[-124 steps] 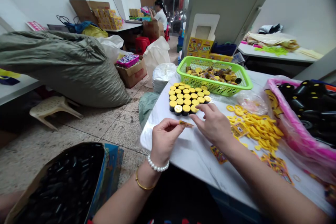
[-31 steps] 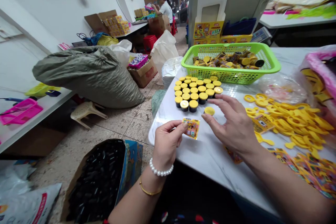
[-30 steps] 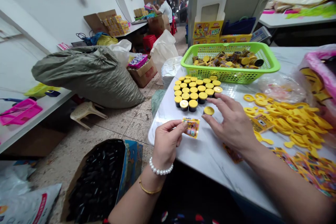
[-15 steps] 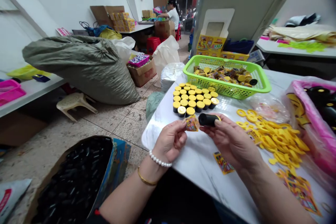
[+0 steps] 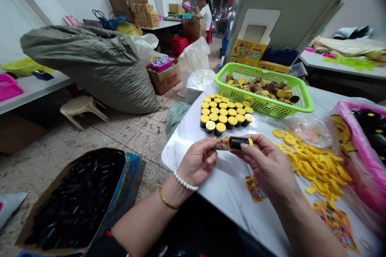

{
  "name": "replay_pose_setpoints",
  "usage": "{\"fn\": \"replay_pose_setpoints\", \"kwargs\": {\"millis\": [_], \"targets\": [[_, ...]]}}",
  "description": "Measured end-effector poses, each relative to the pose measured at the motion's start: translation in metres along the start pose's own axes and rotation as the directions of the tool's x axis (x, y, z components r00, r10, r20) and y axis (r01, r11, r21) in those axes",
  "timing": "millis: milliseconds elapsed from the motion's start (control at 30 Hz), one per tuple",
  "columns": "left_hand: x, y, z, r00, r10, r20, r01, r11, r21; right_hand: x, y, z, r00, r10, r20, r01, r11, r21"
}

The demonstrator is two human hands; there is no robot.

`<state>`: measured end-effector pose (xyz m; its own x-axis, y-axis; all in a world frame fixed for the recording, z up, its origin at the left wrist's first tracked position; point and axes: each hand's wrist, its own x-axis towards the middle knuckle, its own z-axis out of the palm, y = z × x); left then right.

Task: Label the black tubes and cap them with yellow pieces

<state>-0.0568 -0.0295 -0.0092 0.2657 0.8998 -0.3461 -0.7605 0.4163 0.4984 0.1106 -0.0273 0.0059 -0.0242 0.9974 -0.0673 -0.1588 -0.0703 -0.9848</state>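
Note:
My left hand (image 5: 197,162) pinches a printed yellow-and-orange plastic sleeve (image 5: 222,143) by its left end. In my right hand (image 5: 268,164), thumb and fingers grip a small black cylinder with a yellow cap (image 5: 237,143), lying level with the cap to the right. The sleeve's right end meets the cylinder's uncapped end and seems to go round it. Just beyond stand several yellow-capped black cylinders (image 5: 222,119) in close rows. A flat printed sleeve (image 5: 255,188) lies on the white table below my right hand, with more printed sleeves (image 5: 337,225) farther right.
A green basket (image 5: 265,108) of wrapped cylinders stands behind the rows. Yellow plastic rings and caps (image 5: 319,164) lie to the right, beside a pink-lined bag (image 5: 364,156). A carton of black cylinders (image 5: 81,196) sits low left. A person (image 5: 206,13) sits at a far table.
The cylinder and sleeve have come together: the gap between them is gone, and they now lie in one line. The view has shifted slightly.

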Motion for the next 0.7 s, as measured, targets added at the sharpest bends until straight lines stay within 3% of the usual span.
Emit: {"fn": "replay_pose_setpoints", "kwargs": {"millis": [100, 300, 500, 633, 700], "targets": [[0.0, -0.001, -0.001, 1.0, 0.0, 0.012, 0.0, 1.0, 0.003, -0.003, -0.002, 0.003, 1.0, -0.022, -0.003, 0.022, 1.0, -0.015], [0.003, -0.001, -0.001, 1.0, 0.001, 0.009, -0.002, 0.999, 0.039, -0.011, -0.003, 0.007, 0.973, -0.229, 0.009, 0.22, 0.92, -0.325], [0.0, -0.008, 0.002, 0.998, 0.06, -0.032, -0.057, 0.993, 0.106, -0.013, -0.003, 0.007, 0.969, -0.203, 0.137, 0.235, 0.931, -0.28], [-0.008, -0.009, 0.004, 0.957, 0.254, -0.14, -0.209, 0.939, 0.273, -0.01, -0.006, 0.005, 0.97, -0.223, 0.095, 0.238, 0.947, -0.217], [-0.009, -0.001, 0.006, 0.922, 0.367, -0.124, -0.307, 0.887, 0.346, -0.009, -0.008, 0.002, 0.966, -0.245, 0.078, 0.256, 0.947, -0.196]]}}
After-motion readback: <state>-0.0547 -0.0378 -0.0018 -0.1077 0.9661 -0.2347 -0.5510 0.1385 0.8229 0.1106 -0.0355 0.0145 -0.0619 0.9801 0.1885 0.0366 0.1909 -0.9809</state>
